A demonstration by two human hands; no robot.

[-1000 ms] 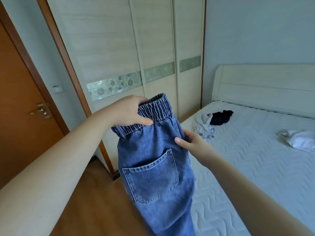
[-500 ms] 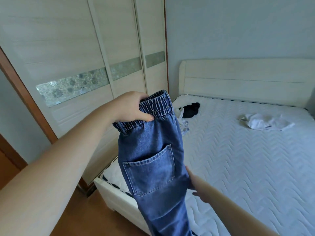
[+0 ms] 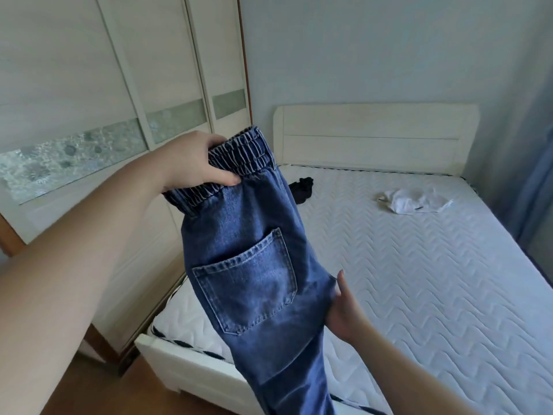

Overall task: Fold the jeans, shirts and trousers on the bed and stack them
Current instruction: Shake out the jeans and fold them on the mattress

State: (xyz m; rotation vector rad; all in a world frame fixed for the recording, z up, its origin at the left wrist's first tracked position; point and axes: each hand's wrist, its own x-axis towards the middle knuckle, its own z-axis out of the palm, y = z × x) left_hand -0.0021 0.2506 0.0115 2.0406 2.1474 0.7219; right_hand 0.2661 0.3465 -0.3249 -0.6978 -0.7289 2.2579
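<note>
Blue jeans (image 3: pixel 254 265), held up in the air over the near left corner of the bed (image 3: pixel 434 280), elastic waistband uppermost, back pocket facing the camera, legs hanging down out of view at the bottom edge. Left hand (image 3: pixel 191 163) at the waistband, fingers curled over the gathered top and thumb pressed across the front, gripping it. Right hand (image 3: pixel 344 310) lower, at the right edge of the jeans just beside the pocket; thumb upright against the denim, fingers hidden behind the cloth, so hold or mere touch: cannot tell. Bed with bare white quilted mattress, pale headboard (image 3: pixel 374 136) at the far end, white frame at the near left corner. Black garment (image 3: pixel 303 188), crumpled, far left on the mattress, partly hidden behind the jeans. White garment (image 3: pixel 416 200), crumpled, far centre on the mattress, well apart from the black one. Wardrobe (image 3: pixel 119 100) with pale sliding doors and a frosted patterned band, along the left, near the bed's side. Blue curtain (image 3: pixel 535 145) at the far right. Wooden floor (image 3: pixel 134 393) at near left.
</note>
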